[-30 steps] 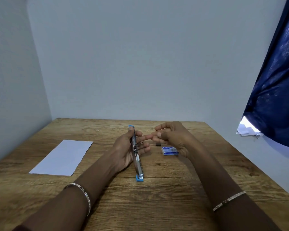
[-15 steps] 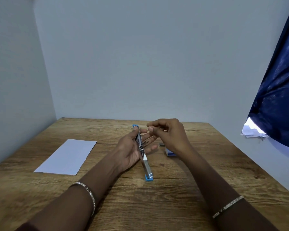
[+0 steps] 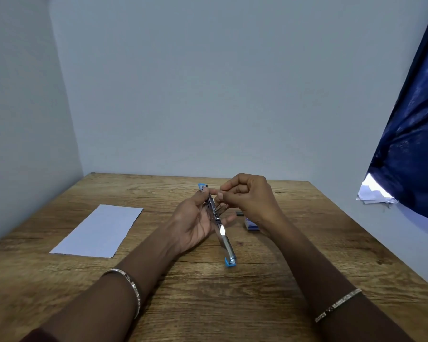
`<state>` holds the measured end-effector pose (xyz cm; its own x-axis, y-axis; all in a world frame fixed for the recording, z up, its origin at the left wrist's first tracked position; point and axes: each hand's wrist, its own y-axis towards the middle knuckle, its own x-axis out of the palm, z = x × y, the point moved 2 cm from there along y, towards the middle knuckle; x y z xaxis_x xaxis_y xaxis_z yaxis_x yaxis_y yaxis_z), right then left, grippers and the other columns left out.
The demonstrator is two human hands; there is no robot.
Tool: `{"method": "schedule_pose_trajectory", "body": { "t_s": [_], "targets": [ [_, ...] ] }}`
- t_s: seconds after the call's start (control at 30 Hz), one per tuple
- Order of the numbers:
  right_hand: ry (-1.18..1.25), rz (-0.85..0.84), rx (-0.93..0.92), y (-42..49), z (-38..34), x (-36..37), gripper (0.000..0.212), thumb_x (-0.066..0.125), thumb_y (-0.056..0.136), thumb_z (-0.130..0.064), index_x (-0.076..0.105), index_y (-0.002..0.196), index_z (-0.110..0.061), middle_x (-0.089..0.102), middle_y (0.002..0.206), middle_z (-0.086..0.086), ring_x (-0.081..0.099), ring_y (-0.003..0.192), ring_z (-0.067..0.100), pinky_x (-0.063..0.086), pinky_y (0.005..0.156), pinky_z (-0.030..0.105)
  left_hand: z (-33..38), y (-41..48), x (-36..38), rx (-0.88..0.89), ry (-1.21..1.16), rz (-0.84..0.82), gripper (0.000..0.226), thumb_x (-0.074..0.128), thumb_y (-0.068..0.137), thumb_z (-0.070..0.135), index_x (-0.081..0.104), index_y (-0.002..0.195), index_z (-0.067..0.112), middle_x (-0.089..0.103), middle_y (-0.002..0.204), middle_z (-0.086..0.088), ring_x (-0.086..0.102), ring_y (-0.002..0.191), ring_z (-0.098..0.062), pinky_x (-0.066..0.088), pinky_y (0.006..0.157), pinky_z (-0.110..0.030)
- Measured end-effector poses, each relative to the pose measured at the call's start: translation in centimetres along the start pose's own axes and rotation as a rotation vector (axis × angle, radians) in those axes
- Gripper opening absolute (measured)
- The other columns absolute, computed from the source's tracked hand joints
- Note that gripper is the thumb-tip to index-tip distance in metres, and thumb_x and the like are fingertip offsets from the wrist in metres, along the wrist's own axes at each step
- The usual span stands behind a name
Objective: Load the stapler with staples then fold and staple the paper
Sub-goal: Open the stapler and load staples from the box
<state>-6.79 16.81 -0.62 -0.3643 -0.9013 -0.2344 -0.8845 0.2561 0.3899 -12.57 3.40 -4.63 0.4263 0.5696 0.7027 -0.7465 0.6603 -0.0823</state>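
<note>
Wood table [image 3: 208,304], paper [image 3: 97,230], pale walls [image 3: 208,82], blue curtain [image 3: 415,144]

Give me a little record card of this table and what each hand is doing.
Table: wooden
Paper: white sheet, flat and unfolded, at the left, untouched
Stapler: swung open, blue-tipped, lower end resting on the table
Left hand: holds the stapler's middle
Right hand: fingers pinched at the stapler's upper part; what they pinch is too small to tell
Staple box: blue, partly hidden behind the right wrist
Stage: loading; paper not yet folded
</note>
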Motion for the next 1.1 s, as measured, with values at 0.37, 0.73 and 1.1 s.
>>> {"method": "schedule_pose_trajectory", "body": {
  "t_s": [0.37, 0.73, 1.1],
  "targets": [
    [0.127, -0.11, 0.031, 0.1, 0.2, -0.4, 0.018, 0.089, 0.07, -0.002, 0.08, 0.082, -0.011, 0.082, 0.088, 0.007, 0.079, 0.083, 0.023, 0.062, 0.074, 0.031, 0.1, -0.3, 0.3, 0.009, 0.037, -0.001, 0.044, 0.036, 0.109, 0.023, 0.041, 0.147, 0.001, 0.06, 0.096, -0.016, 0.055, 0.115, -0.032, 0.046, 0.096, -0.069],
    [0.048, -0.123, 0.005, 0.4, 0.1, -0.6, 0.02, 0.085, 0.075, 0.003, 0.075, 0.086, -0.01, 0.079, 0.076, 0.005, 0.077, 0.071, 0.016, 0.06, 0.067, 0.026, 0.1, -0.3, 0.3, 0.014, 0.001, -0.009, 0.027, 0.039, 0.108, 0.022, 0.051, 0.125, 0.006, 0.062, 0.093, -0.016, 0.06, 0.099, -0.028, 0.047, 0.095, -0.066],
    [-0.155, -0.152, -0.087, 0.1, -0.9, -0.5, 0.019, 0.084, 0.077, -0.001, 0.082, 0.094, -0.01, 0.081, 0.087, 0.002, 0.079, 0.078, 0.014, 0.061, 0.068, 0.021, 0.0, -1.1, 0.8, -0.052, 0.052, -0.135, 0.041, 0.031, 0.109, 0.024, 0.055, 0.131, 0.0, 0.073, 0.076, -0.011, 0.076, 0.091, -0.026, 0.057, 0.089, -0.059]
  ]
}}
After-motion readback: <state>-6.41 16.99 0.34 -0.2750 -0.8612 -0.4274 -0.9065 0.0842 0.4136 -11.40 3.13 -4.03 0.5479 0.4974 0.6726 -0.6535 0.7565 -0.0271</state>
